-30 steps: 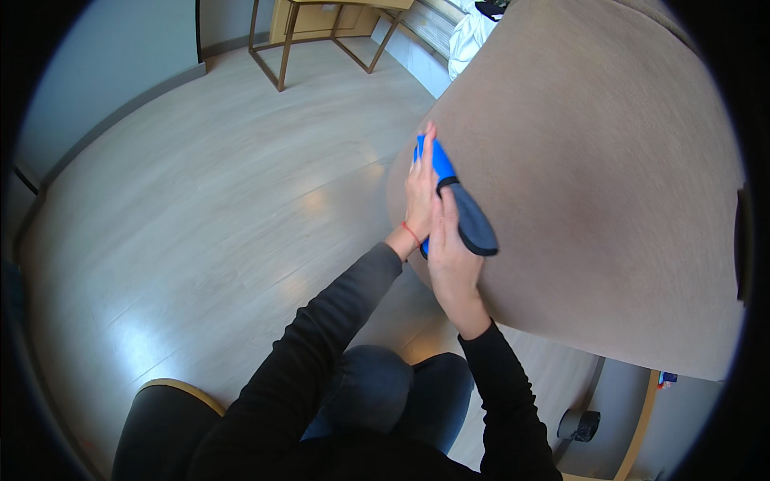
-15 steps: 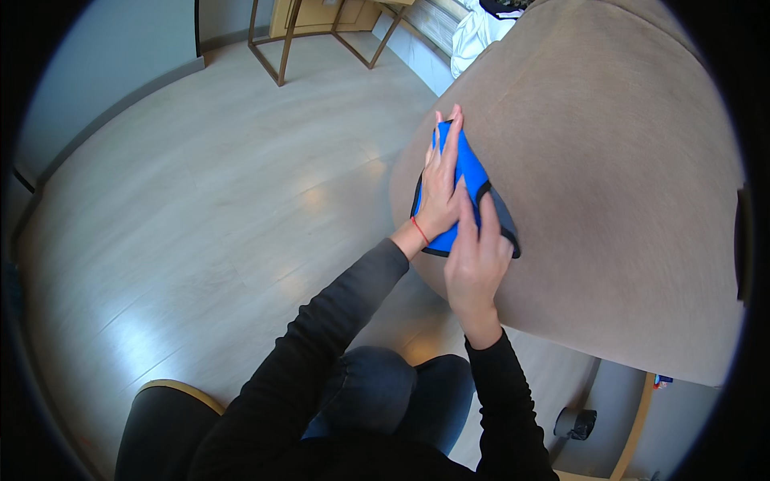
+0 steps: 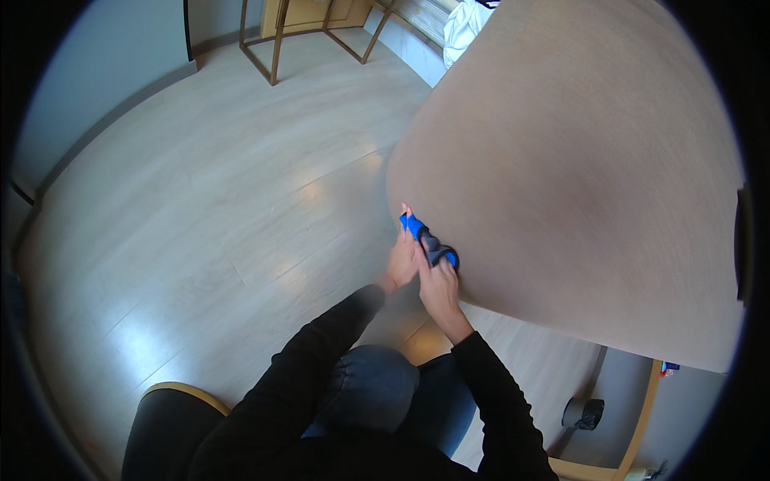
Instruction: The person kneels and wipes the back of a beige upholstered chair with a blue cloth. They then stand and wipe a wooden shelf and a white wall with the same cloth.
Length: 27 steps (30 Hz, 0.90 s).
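Note:
A blue and dark grey flat thing [image 3: 427, 243], soft and pad-like, sits bunched at the near left edge of a large beige table [image 3: 577, 160]. My left hand [image 3: 403, 258] grips its left side from off the table's edge. My right hand [image 3: 439, 284] holds its lower end, fingers curled around it. Both hands meet at the table rim. Black sleeves cover my forearms, and my knees [image 3: 377, 393] in dark trousers are below.
Pale wood floor [image 3: 200, 200] spreads to the left. A chair with a tan rim [image 3: 172, 393] is under me. Metal furniture legs [image 3: 273, 48] stand at the far top. A white cloth [image 3: 465, 24] lies past the table's far end. A small dark object [image 3: 584, 413] sits on the floor lower right.
The blue and grey thing was spread out flat under both hands; now it is folded or bunched small between them. The view has also pulled back from the table.

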### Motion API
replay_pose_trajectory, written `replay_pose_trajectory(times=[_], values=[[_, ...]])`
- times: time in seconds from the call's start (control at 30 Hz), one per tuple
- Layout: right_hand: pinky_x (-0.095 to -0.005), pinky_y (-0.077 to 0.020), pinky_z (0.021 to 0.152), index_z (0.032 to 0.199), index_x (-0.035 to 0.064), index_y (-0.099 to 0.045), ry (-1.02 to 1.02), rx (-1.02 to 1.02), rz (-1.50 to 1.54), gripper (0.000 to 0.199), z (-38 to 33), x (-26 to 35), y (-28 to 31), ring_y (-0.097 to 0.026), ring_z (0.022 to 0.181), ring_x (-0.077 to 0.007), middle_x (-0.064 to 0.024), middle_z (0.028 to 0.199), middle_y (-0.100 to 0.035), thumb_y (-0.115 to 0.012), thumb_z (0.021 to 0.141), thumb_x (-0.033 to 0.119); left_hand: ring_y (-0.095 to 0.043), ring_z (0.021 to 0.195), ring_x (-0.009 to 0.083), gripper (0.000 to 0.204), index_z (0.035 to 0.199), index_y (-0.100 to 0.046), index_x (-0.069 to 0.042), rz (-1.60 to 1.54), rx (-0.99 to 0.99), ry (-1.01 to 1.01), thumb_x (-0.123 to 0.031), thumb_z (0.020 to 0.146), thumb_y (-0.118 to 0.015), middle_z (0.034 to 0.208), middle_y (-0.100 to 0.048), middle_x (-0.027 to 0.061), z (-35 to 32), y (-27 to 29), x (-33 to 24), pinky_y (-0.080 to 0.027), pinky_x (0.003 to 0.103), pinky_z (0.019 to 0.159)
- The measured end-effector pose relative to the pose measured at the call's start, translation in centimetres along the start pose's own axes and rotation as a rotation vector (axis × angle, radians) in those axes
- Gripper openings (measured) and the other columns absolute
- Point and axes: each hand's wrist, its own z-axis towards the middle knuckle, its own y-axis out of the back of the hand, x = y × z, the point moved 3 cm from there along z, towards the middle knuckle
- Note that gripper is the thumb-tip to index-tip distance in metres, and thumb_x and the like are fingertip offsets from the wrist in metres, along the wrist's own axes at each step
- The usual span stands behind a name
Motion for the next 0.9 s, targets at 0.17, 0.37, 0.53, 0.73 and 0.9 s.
replay_pose_trajectory(times=[0.17,0.37,0.53,0.73,0.9], values=[[-0.0475,-0.0459,0.095,0.117,0.0053,-0.067,0.059,-0.528,-0.208,0.035,-2.4,0.3,8.4,-0.055,0.112,-0.0372,-0.0177,0.129,-0.058,-0.058,0.084,-0.002,-0.007,0.144,0.0534,0.078,0.151,-0.018,0.002,0.138,-0.180,-0.411,-0.022,0.089,-0.059,0.156,-0.014,0.0310,0.8,-1.0,-7.3,-0.012,0.060,0.115],[-0.0413,-0.0488,0.084,0.086,0.0061,-0.065,0.118,-0.524,-0.177,0.005,-5.2,-3.9,8.7,-0.059,0.106,-0.0300,-0.0122,0.116,-0.066,-0.063,0.081,0.006,-0.031,0.128,0.0614,0.070,0.138,-0.045,-0.005,0.399,-0.184,-0.774,-0.031,0.078,-0.069,0.142,-0.038,0.0276,0.1,-4.0,-10.8,-0.025,0.071,0.103],[-0.0414,-0.0473,0.081,0.085,-0.0004,-0.063,0.149,-0.278,-0.094,0.018,-9.9,-5.4,3.6,-0.061,0.102,-0.0280,-0.0132,0.112,-0.065,-0.068,0.068,0.006,-0.048,0.114,0.0475,0.048,0.123,-0.058,-0.005,0.719,0.275,-0.709,-0.023,0.080,-0.064,0.125,-0.051,0.0204,-4.2,-4.1,-6.1,-0.036,0.060,0.102],[-0.0376,-0.0486,0.074,0.088,-0.0014,-0.064,-0.109,-0.377,0.093,0.020,-11.4,-5.1,6.1,-0.061,0.104,-0.0284,-0.0161,0.109,-0.065,-0.068,0.070,0.005,-0.046,0.117,0.0410,0.054,0.123,-0.059,-0.005,0.725,0.218,-0.790,-0.030,0.075,-0.066,0.125,-0.050,0.0154,-5.2,-4.0,-9.2,-0.024,0.071,0.105],[-0.0349,-0.0474,0.069,0.088,0.0034,-0.067,-0.403,-0.894,0.216,0.012,-10.2,-3.9,15.3,-0.057,0.089,-0.0284,-0.0127,0.110,-0.059,-0.068,0.076,0.004,-0.044,0.110,0.0458,0.051,0.118,-0.058,-0.003,0.591,-0.119,-0.868,-0.024,0.072,-0.064,0.119,-0.047,0.0190,-2.3,-5.8,-18.7,-0.016,0.080,0.099]])
